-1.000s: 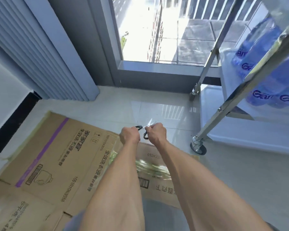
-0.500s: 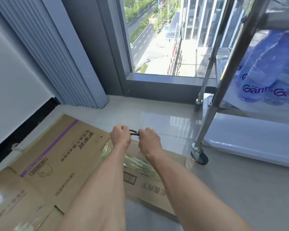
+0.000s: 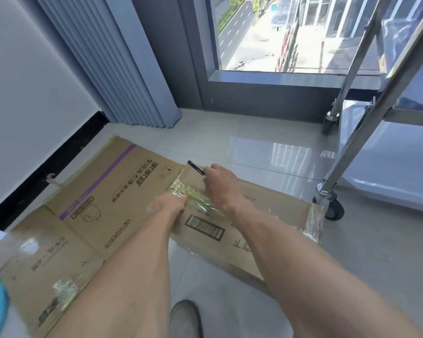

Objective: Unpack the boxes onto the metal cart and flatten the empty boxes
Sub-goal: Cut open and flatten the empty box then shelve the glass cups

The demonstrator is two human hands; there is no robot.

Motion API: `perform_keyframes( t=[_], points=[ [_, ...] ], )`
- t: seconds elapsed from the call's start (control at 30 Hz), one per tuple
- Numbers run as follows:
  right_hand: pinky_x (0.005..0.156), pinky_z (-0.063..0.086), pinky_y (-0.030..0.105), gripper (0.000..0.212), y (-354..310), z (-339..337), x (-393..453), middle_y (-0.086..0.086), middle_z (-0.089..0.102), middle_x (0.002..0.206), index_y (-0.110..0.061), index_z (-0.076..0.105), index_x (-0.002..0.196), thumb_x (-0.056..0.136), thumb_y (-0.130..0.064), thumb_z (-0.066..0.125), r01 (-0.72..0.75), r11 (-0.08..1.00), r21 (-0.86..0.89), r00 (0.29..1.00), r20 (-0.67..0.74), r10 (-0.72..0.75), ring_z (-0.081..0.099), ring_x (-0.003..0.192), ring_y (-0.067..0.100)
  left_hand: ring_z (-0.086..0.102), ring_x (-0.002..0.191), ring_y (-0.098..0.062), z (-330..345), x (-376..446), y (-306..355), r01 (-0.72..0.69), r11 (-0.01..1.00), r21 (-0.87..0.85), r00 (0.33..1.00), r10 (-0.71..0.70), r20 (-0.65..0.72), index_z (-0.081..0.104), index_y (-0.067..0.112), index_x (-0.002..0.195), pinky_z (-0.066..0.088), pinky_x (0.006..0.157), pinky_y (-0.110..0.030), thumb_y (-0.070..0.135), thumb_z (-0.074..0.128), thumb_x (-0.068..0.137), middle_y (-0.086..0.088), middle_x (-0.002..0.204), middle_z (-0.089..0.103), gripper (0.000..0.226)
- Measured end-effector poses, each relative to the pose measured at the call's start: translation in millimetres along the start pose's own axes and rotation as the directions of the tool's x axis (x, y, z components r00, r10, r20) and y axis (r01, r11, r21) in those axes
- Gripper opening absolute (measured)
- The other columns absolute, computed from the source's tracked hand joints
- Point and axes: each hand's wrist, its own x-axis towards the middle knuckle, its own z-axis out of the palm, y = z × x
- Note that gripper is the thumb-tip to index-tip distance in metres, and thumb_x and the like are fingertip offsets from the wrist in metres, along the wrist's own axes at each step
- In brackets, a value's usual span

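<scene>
Flattened brown cardboard boxes (image 3: 103,206) lie on the tiled floor at the left. Another box (image 3: 266,215) with a barcode and crumpled clear tape (image 3: 195,198) lies in front of me. My left hand (image 3: 167,204) grips the tape at the box's seam. My right hand (image 3: 221,184) holds black-handled scissors (image 3: 196,167), whose dark end sticks out to the upper left over the box's far corner. The metal cart (image 3: 366,118) stands at the right on castors.
A window and dark frame (image 3: 254,93) close the far side, with grey vertical blinds (image 3: 112,69) at the left. A cart wheel (image 3: 330,206) sits just beyond the box's right end. My shoe (image 3: 186,318) is on bare tile below.
Both hands came down from mid-air, where they held the scissors together, to the box. The left hand has let go of the scissors and taken the tape.
</scene>
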Motion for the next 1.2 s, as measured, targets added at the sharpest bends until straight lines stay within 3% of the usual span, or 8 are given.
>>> perform_keyframes(
  t=[0.17,0.3,0.37,0.5,0.6,0.77,1.0,1.2],
  points=[
    [0.065,0.035,0.030,0.015,-20,-17,10,0.002,0.051,0.076,-0.012,0.058,0.082,0.095,-0.016,0.054,0.043,0.999,-0.017,0.966,0.257,-0.037,0.050,0.075,0.024,0.056,0.087,-0.023,1,-16,-31,-0.048,0.998,0.042,0.999,0.048,-0.015,0.056,0.016,0.081,0.046,0.078,-0.029,0.064,0.040,0.097,-0.002,0.090,0.060,0.052],
    [0.059,0.039,0.029,0.032,-45,-7,11,-0.001,0.047,0.064,-0.016,0.043,0.064,0.095,-0.015,0.054,0.136,0.988,-0.071,0.906,0.413,-0.095,0.052,0.066,0.024,0.051,0.069,-0.018,-5,-18,-60,-0.060,0.997,-0.050,0.996,0.063,0.057,0.053,0.014,0.079,0.039,0.057,-0.027,0.056,0.042,0.099,-0.003,0.082,0.055,0.047],
    [0.056,0.038,0.027,0.029,-55,2,10,-0.003,0.046,0.062,-0.017,0.044,0.067,0.094,-0.011,0.051,0.184,0.978,-0.096,0.904,0.407,-0.130,0.052,0.062,0.023,0.051,0.066,-0.016,-8,-11,-65,-0.040,0.991,-0.127,0.992,0.054,0.111,0.053,0.012,0.078,0.041,0.058,-0.027,0.050,0.044,0.101,-0.004,0.086,0.057,0.045],
    [0.054,0.037,0.028,0.019,-61,16,8,-0.001,0.047,0.064,-0.015,0.051,0.075,0.091,-0.004,0.048,0.275,0.952,-0.135,0.920,0.325,-0.220,0.052,0.061,0.023,0.060,0.101,-0.030,-13,4,-70,0.045,0.941,-0.336,0.970,0.040,0.241,0.057,0.002,0.108,0.048,0.089,-0.038,0.045,0.058,0.096,-0.011,0.107,0.059,0.044],
    [0.056,0.037,0.030,0.016,-60,19,7,0.001,0.050,0.070,-0.016,0.051,0.081,0.091,-0.004,0.047,0.313,0.936,-0.164,0.919,0.302,-0.254,0.049,0.061,0.022,0.061,0.098,-0.028,-15,1,-71,0.114,0.879,-0.462,0.950,0.040,0.310,0.059,0.006,0.120,0.050,0.085,-0.038,0.040,0.053,0.094,-0.011,0.111,0.064,0.044],
    [0.056,0.036,0.031,0.014,-58,22,8,-0.001,0.047,0.067,-0.016,0.052,0.080,0.091,-0.008,0.048,0.352,0.918,-0.184,0.906,0.311,-0.286,0.050,0.063,0.023,0.066,0.090,-0.029,7,20,-72,0.167,0.732,-0.661,0.980,-0.048,0.194,0.067,0.013,0.106,0.053,0.091,-0.044,0.047,0.056,0.061,-0.009,0.099,0.070,0.057],
    [0.057,0.038,0.031,0.010,-60,23,13,0.002,0.051,0.073,-0.013,0.053,0.079,0.086,-0.007,0.050,0.389,0.896,-0.214,0.876,0.387,-0.288,0.053,0.067,0.026,0.060,0.076,-0.022,-7,8,-71,0.224,0.600,-0.768,0.973,-0.101,0.205,0.057,0.009,0.088,0.052,0.082,-0.037,0.027,0.069,0.081,-0.007,0.084,0.063,0.022],
    [0.054,0.035,0.030,0.007,-67,16,18,0.002,0.053,0.075,-0.013,0.053,0.080,0.082,-0.008,0.050,0.472,0.836,-0.279,0.854,0.381,-0.355,0.048,0.060,0.021,0.065,0.092,-0.033,8,31,-77,0.249,0.528,-0.812,0.968,-0.099,0.232,0.050,0.011,0.081,0.052,0.092,-0.050,0.028,0.069,0.061,-0.014,0.096,0.068,0.032]
  ],
)
